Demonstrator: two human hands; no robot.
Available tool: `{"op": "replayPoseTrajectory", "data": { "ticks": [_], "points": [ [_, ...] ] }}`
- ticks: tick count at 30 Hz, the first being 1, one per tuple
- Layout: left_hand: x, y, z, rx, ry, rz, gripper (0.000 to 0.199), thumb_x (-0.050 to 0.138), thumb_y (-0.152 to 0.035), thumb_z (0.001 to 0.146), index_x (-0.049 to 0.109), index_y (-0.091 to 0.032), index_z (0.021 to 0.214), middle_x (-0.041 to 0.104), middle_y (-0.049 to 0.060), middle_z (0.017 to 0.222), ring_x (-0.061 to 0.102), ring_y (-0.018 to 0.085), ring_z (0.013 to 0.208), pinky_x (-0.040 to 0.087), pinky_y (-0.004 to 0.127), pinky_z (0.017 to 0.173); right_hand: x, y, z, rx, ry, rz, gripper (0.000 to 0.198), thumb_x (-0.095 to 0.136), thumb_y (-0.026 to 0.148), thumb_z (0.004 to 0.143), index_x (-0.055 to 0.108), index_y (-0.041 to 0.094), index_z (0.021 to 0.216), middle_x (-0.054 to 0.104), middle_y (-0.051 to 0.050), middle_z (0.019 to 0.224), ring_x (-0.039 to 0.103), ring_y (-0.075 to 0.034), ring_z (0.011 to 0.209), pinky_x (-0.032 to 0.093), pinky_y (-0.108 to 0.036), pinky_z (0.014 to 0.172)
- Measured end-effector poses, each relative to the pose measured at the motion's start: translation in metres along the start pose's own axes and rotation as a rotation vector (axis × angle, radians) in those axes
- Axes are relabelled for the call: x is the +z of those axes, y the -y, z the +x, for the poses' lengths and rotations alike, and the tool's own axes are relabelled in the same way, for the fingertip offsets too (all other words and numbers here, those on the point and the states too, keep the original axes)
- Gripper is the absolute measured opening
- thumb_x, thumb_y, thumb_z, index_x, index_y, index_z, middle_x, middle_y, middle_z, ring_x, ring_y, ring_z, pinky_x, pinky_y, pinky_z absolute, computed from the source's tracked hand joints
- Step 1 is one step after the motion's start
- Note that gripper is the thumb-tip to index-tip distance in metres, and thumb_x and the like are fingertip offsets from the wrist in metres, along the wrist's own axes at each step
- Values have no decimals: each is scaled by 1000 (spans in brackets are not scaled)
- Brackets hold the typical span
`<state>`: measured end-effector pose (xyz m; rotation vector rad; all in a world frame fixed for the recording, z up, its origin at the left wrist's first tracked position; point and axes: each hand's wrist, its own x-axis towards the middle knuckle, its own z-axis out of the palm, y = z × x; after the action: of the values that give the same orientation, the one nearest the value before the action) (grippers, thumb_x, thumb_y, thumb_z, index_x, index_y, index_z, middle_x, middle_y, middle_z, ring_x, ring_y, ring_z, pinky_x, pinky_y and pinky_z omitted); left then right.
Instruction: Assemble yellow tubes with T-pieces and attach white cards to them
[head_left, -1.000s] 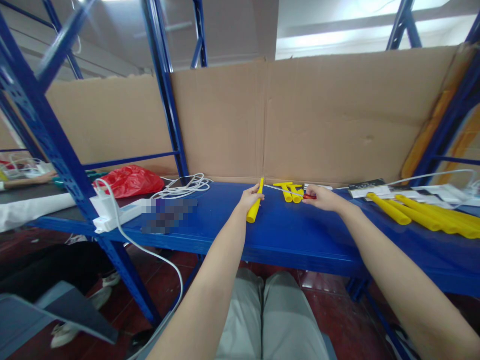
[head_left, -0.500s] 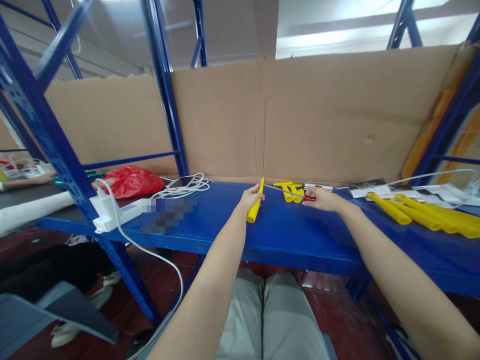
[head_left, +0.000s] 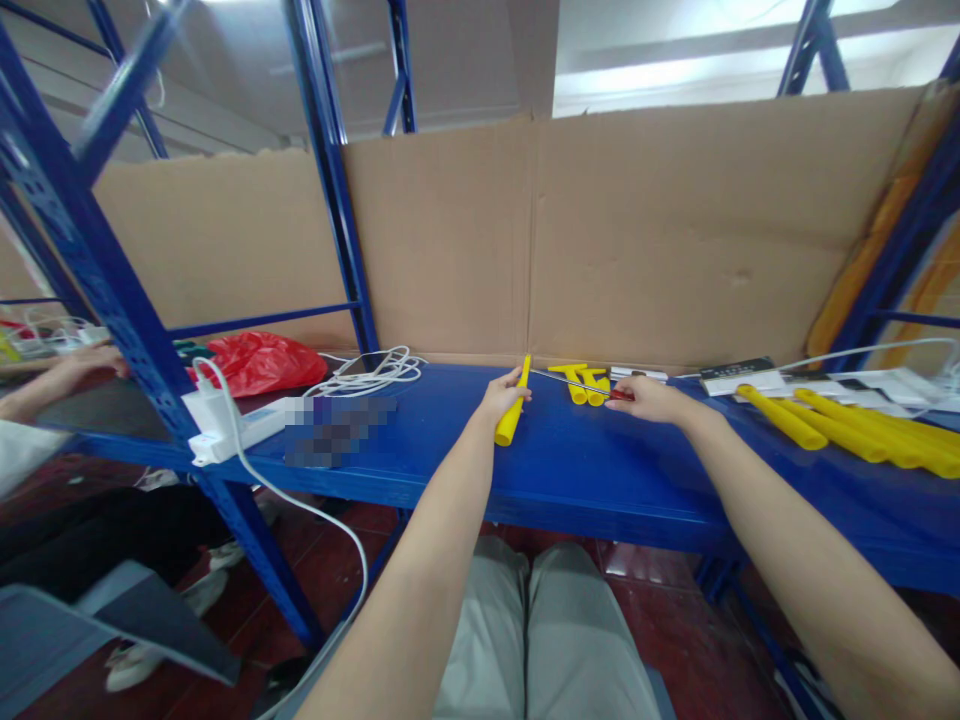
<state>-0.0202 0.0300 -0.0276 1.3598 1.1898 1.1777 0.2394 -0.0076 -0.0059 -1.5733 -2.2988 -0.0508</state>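
My left hand (head_left: pixel 502 396) is closed around a yellow T-shaped plastic piece (head_left: pixel 508 428), its thick round handle pointing down toward me. In my right hand (head_left: pixel 646 398) is the red handle of a screwdriver (head_left: pixel 574 383). Its thin metal shaft runs left to the upper part of the yellow piece; whether the tip touches a screw is too small to tell. Behind the shaft, two more yellow T-shaped pieces (head_left: pixel 576 390) lie on the blue shelf top (head_left: pixel 585 470).
Several yellow tubes (head_left: pixel 847 435) lie at the right by papers and a dark box (head_left: pixel 739 372). To the left are a white power strip (head_left: pixel 259 425), coiled white cable (head_left: pixel 382 372) and a red plastic bag (head_left: pixel 262 362). A cardboard sheet (head_left: pixel 637 230) stands behind. Another person's hand (head_left: pixel 86 365) is far left.
My hands and the yellow piece stay almost in place, with the screwdriver still against it. At far left the other person's arm has reached further into view, and a white roll-like shape there has gone.
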Motion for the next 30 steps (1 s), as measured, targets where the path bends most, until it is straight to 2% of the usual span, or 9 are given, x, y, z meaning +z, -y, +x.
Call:
{"op": "replayPoseTrajectory", "data": {
  "ticks": [6, 11, 15, 18, 22, 26, 30],
  "points": [
    [-1, 1, 2, -21, 1, 2, 75, 63, -1, 74, 45, -23, 143, 72, 6, 104, 62, 8, 59, 44, 16, 46, 6, -6, 3, 47, -69, -29, 7, 60, 22, 72, 53, 21, 75, 65, -4, 68, 57, -17, 61, 40, -25, 56],
    [-1, 1, 2, -9, -4, 4, 74, 64, -1, 74, 46, -23, 142, 72, 6, 105, 63, 8, 59, 44, 15, 47, 4, -4, 2, -32, -19, -43, 4, 57, 25, 76, 58, 21, 76, 69, -5, 75, 61, -18, 67, 42, -26, 60],
    [-1, -2, -2, -6, -4, 7, 75, 61, 2, 74, 45, -22, 143, 70, 7, 112, 60, 6, 55, 44, 15, 46, -1, -3, 2, -30, 0, -104, 12, 54, 28, 81, 63, 21, 76, 72, -8, 82, 62, -20, 70, 43, -28, 62],
    [-1, -3, -3, -2, -5, 4, 74, 61, 2, 74, 46, -22, 142, 70, 7, 112, 59, 5, 53, 43, 15, 45, -1, -4, 3, -20, -18, -96, 15, 51, 28, 83, 63, 21, 77, 72, -7, 81, 63, -20, 69, 43, -28, 62],
    [-2, -2, -1, -2, 1, 3, 75, 63, 0, 73, 46, -22, 142, 71, 7, 105, 61, 7, 55, 44, 16, 47, 3, -8, 4, 6, -83, -48, 8, 56, 28, 79, 60, 22, 81, 71, -6, 81, 63, -20, 71, 44, -27, 61],
    [-2, -3, -2, 5, 15, 22, 75, 62, 0, 72, 46, -22, 143, 70, 8, 112, 62, 8, 56, 46, 17, 48, 4, -5, 2, 76, -161, -108, 9, 59, 25, 75, 57, 22, 83, 69, -5, 75, 60, -18, 63, 39, -25, 54],
    [-2, -5, -5, 1, 15, 37, 75, 60, -1, 74, 44, -22, 144, 71, 8, 108, 61, 7, 56, 46, 17, 48, -1, -2, -2, 67, -162, -148, 8, 59, 28, 77, 61, 22, 81, 71, -6, 77, 62, -19, 65, 40, -26, 56]
  ]
}}
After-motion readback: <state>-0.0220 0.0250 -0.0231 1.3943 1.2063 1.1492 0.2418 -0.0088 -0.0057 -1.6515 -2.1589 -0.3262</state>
